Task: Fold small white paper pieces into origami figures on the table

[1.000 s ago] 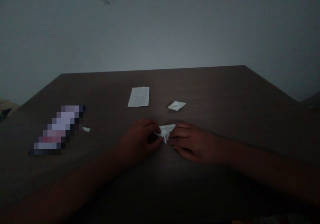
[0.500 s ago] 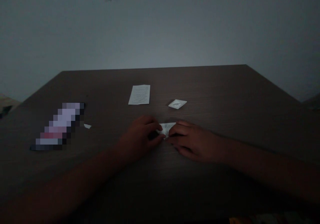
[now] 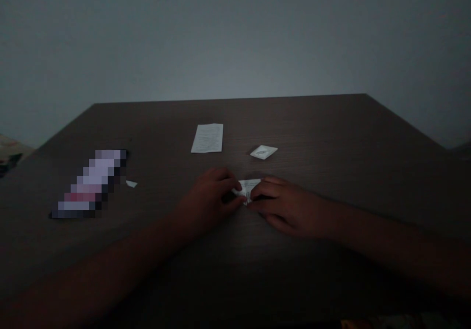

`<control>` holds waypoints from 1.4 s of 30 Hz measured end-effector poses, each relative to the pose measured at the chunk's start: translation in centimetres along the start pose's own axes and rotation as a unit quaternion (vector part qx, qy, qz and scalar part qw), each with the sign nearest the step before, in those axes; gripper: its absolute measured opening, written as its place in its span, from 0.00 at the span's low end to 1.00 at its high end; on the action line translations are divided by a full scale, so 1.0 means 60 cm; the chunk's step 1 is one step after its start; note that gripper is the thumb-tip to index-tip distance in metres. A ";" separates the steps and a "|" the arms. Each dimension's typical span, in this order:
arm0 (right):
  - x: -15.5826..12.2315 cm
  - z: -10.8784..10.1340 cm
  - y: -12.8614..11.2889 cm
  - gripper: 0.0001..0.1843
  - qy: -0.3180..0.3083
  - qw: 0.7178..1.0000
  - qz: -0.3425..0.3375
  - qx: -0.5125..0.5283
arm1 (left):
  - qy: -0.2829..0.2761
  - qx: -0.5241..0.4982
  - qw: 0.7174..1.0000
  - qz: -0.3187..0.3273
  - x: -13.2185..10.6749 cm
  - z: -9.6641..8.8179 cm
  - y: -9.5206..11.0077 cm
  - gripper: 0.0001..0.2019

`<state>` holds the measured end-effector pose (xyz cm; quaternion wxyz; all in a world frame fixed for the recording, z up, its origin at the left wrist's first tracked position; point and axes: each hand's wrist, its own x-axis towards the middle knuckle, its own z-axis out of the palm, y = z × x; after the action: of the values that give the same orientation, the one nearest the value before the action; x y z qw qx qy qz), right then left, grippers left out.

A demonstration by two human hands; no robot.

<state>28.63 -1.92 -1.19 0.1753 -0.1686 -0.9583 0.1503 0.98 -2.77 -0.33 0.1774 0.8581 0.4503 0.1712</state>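
The left hand [image 3: 209,196] and right hand [image 3: 289,206] hold a small white printed paper [image 3: 248,187] between narrowed fingers at opposite sides, apparently steadying it.

the table [image 3: 316,128] bears a phone [image 3: 91,182], scrap [image 3: 131,184], printed sheet [image 3: 208,139] and folded paper [image 3: 264,152].

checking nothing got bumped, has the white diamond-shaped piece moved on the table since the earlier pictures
No: the white diamond-shaped piece keeps its place relative to the table's far edge; the whole view shifted slightly.
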 end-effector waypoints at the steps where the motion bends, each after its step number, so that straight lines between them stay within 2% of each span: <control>1: 0.000 -0.001 -0.002 0.12 -0.006 1.000 0.001 -0.007 | 0.001 0.000 1.000 -0.001 0.000 0.001 0.000 0.04; 7: -0.001 0.003 -0.013 0.12 -0.007 1.000 0.009 -0.025 | 0.012 0.001 1.000 -0.002 0.001 0.009 -0.006 0.04; 11: -0.003 0.012 -0.009 0.12 0.029 0.999 0.014 -0.002 | 0.020 0.004 1.000 -0.001 0.001 0.012 -0.007 0.04; 17: -0.005 0.025 -0.003 0.19 0.092 0.995 0.029 -0.002 | 0.010 0.007 1.000 -0.001 0.003 0.008 -0.001 0.05; 23: -0.011 0.021 -0.002 0.11 0.045 0.999 0.013 0.000 | 0.012 -0.002 1.000 -0.002 0.002 0.010 -0.004 0.04; 28: -0.007 0.016 -0.006 0.09 0.033 0.999 0.035 -0.008 | 0.022 -0.016 1.000 -0.009 0.003 0.010 -0.003 0.03; 31: -0.002 0.012 -0.010 0.11 0.016 0.999 0.026 -0.013 | 0.025 -0.023 0.999 -0.028 0.006 0.010 -0.001 0.03; 42: 0.000 0.011 -0.017 0.10 0.025 0.999 0.019 -0.036 | 0.024 -0.051 0.997 -0.045 0.012 0.011 -0.003 0.02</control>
<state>28.12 -2.96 -1.42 0.1905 -0.1965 -0.9550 0.1141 1.55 -2.20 -0.92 0.2176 0.8224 0.4834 0.2064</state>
